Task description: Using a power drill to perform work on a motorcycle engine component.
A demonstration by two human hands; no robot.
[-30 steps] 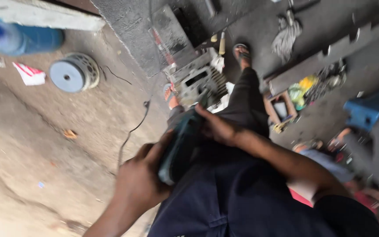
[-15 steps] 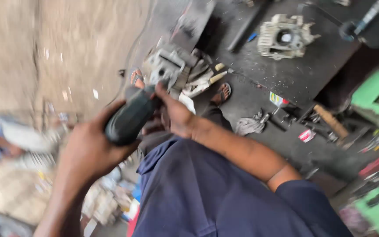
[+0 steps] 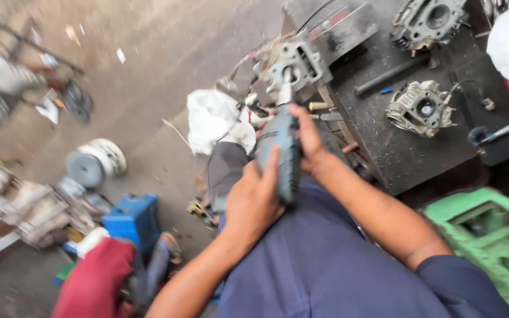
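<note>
- Viewing from the head camera: a teal power tool [image 3: 282, 154] is gripped by both hands, its tip set against an engine part [image 3: 293, 63] at the bench [image 3: 407, 159] edge.
- The left hand [image 3: 253, 203] is closed around the tool's rear; the right hand [image 3: 308, 140] is wrapped around its front.
- For this step, the tool would best be kept in line with the part and pressed steadily.
- Counted: one tool, three engine parts, one green crate [image 3: 490, 247], one white bag [image 3: 216, 121].
</note>
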